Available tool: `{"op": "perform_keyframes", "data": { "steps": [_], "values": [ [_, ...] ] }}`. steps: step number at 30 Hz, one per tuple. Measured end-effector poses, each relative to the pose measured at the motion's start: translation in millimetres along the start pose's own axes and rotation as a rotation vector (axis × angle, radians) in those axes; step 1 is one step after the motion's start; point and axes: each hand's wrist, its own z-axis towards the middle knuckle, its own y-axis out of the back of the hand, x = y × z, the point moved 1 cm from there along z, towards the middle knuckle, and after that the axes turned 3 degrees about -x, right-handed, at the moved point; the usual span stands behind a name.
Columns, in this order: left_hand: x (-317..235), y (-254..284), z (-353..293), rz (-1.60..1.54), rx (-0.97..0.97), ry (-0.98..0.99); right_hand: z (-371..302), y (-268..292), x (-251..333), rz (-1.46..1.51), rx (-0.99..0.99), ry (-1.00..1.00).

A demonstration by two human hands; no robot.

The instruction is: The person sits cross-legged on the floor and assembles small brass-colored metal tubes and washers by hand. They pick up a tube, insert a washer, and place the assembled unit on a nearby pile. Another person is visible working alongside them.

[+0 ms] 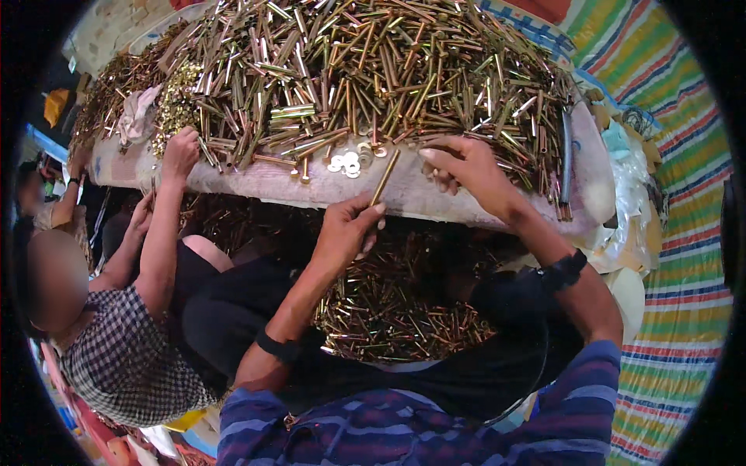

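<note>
My left hand (347, 235) is closed around the lower end of a long, gold-coloured bolt (386, 177), which tilts up and to the right above the table's near edge. To its right, my right hand (468, 172) hovers over the cloth edge with thumb and forefinger pinched together; whatever may be between them is too small to make out. A little group of flat silver washers (346, 162) lies on the cloth left of the bolt's tip. Behind both hands rises a big heap of gold-coloured bolts and metal sleeves (373, 78).
The heap rests on a cloth-covered table (256, 183). Small brass-coloured nuts (180, 101) and a crumpled rag (138, 116) lie at its left. More bolts (404, 318) fill the space below, between my legs. A person in a checked shirt (132, 357) works at my left. Striped sheeting (676, 256) hangs right.
</note>
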Motion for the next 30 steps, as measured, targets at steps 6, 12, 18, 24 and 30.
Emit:
{"op": "perform_keyframes", "data": {
  "steps": [6,12,18,24,30],
  "values": [
    [9,-16,-4,0.173,0.097,0.031,-33,6,-8,0.083,0.076,-0.058],
    [10,-27,-3,0.285,0.166,0.013,-52,1,-18,0.003,0.150,-0.068],
    [10,-35,-4,0.242,0.255,-0.007,-64,-7,-26,0.076,0.262,-0.059],
    [13,-33,2,0.157,0.168,0.052,-42,59,-36,-0.619,-0.156,0.247],
    [14,-39,0,0.101,0.169,0.121,-24,78,-68,-1.240,-0.292,0.273]
  ]
}}
